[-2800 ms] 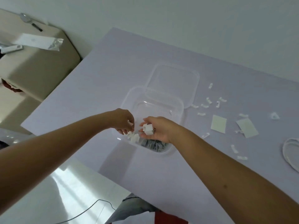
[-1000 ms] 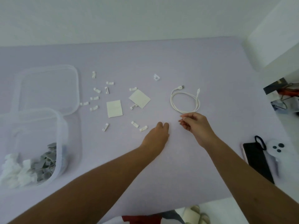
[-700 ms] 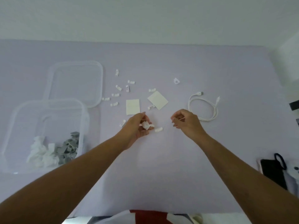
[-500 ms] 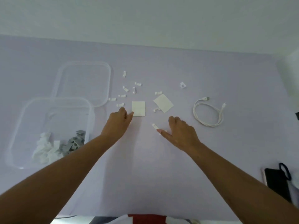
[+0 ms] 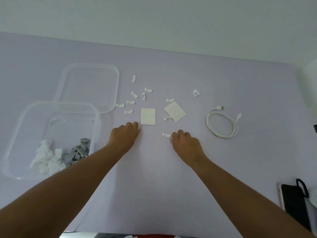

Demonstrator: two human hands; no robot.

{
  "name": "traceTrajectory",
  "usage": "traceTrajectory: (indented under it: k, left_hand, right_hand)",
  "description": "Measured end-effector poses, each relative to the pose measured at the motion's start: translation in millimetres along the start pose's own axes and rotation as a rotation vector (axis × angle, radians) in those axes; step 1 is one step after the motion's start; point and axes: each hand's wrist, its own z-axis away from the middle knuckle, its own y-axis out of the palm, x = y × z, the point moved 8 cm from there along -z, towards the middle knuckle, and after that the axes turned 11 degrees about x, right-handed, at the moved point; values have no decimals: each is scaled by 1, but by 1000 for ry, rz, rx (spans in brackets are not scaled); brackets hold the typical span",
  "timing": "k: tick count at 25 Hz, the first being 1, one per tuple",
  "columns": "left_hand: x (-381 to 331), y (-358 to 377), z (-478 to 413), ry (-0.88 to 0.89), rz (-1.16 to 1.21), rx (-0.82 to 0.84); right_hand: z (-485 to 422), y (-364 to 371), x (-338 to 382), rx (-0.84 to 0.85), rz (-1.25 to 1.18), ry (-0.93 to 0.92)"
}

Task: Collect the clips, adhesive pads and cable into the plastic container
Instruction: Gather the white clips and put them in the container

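Nearest us, both forearms reach out over the lilac counter (image 5: 154,194). A dark phone (image 5: 295,206) with a black hair tie (image 5: 302,187) lies at the right edge and is no part of the job. Our left hand (image 5: 125,138) rests knuckles-up with its fingers curled under; whether anything sits inside that curl we cannot tell. Our right hand (image 5: 186,145) is bent the same way, its fingertips (image 5: 173,135) down on the counter right against a small white clip (image 5: 166,134). Whether the pinch has closed on it is hidden from us. Level with the hands, far to the left, stands the open plastic container (image 5: 97,121), with a heap of white and grey clips (image 5: 60,155) in its bottom. Just beyond the left hand lies one adhesive pad (image 5: 148,116), with a second pad (image 5: 175,111) near it and loose clips (image 5: 130,102) scattered round them. The coiled cable (image 5: 223,125) lies well apart to the right. Farthest back lies the container's lid (image 5: 117,86).

So we judge the gathering of loose clips to be the step in hand, with a fair share done and the pads and cable not yet collected. Next we would need a fine fingertip pinch, since the clips are small and lie low, then a carry leftward over the container's rim.
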Motion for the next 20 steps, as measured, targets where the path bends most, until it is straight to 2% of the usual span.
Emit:
traceTrajectory:
  k: [1, 4, 5, 7, 9, 12, 14, 15, 17, 19, 20]
  left_hand:
    - [5, 2, -2, -22, 208, 46]
    - [14, 11, -3, -106, 1199, 200]
    - [10, 13, 0, -112, 1466, 258]
    - [-5, 15, 4, -100, 1825, 373]
    - [-19, 13, 5, -63, 2029, 459]
    - [-34, -1, 0, 65, 2123, 474]
    - [-42, -10, -4, 79, 2120, 493]
    - [-46, -13, -7, 61, 2083, 503]
    - [-51, -16, -16, -3, 1877, 476]
    - [-54, -24, -26, 15, 1458, 357]
    - [-58, -30, -30, 76, 1148, 274]
  right_hand:
    - [1, 0, -1, -3, -9, -19]
    - [8, -6, -9, -29, -176, 3]
    - [14, -6, -13, -43, -224, 27]
    - [27, -2, -14, -58, -230, 28]
    - [37, 7, -15, -84, -163, -5]
    - [31, 12, -16, -112, -86, -94]
    - [21, 9, -23, -82, -200, -97]
    - [16, 4, -34, -60, -401, -35]
    - [2, 5, -63, 14, -1106, 200]
    - [-15, 12, -85, 10, -1772, 493]
    - [-25, 15, -93, -4, -2003, 621]
